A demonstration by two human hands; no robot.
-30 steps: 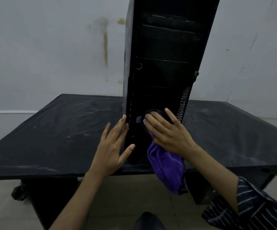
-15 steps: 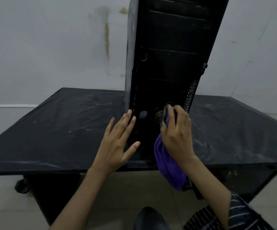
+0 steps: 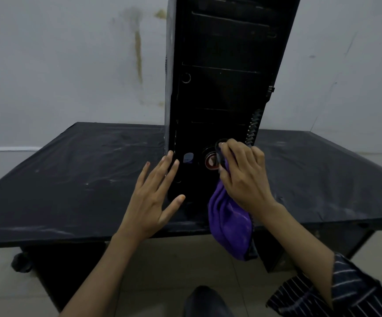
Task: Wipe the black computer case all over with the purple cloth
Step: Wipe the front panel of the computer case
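Note:
The tall black computer case (image 3: 222, 83) stands upright on the black table (image 3: 71, 179), its front panel facing me and its top out of view. My right hand (image 3: 242, 177) grips the purple cloth (image 3: 228, 223) and holds it against the lower right of the front panel, beside a round red-ringed button (image 3: 211, 160). Most of the cloth hangs down below the hand, past the table edge. My left hand (image 3: 153, 197) has straight, spread fingers, and their tips touch the lower left front corner of the case.
The table top is dusty and streaked with white marks. A stained pale wall (image 3: 71, 65) stands close behind it. Below the table are a tiled floor and a dark shoe (image 3: 206, 303). My striped sleeve (image 3: 350, 291) shows at the bottom right.
My right hand has slid the cloth from the panel's lower middle to its right side and turned edge-on, uncovering the round button. The left hand stays at the case's left corner.

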